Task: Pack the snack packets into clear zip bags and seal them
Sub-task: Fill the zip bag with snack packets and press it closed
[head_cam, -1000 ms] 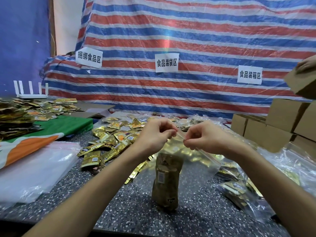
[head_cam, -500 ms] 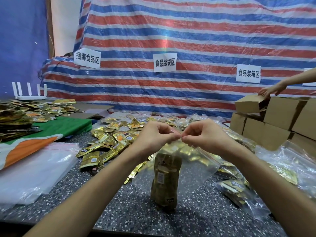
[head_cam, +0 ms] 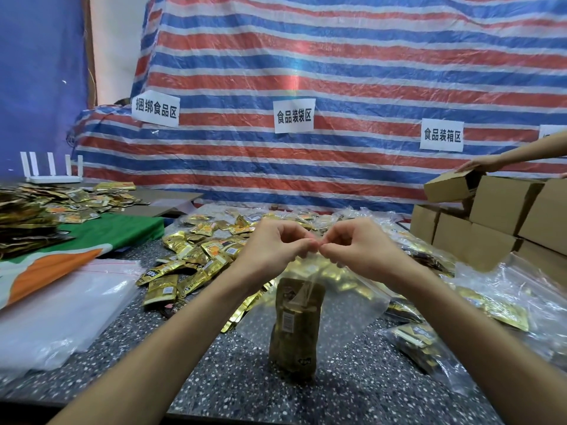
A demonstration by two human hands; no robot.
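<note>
One zip bag (head_cam: 346,302), top pinched by left hand (head_cam: 270,250) and right hand (head_cam: 359,253), packet stack (head_cam: 296,326) upright

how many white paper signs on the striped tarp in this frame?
4: left sign, middle sign, right sign, and a fourth sign cut off by the frame's right edge. More may lie out of view.
</note>
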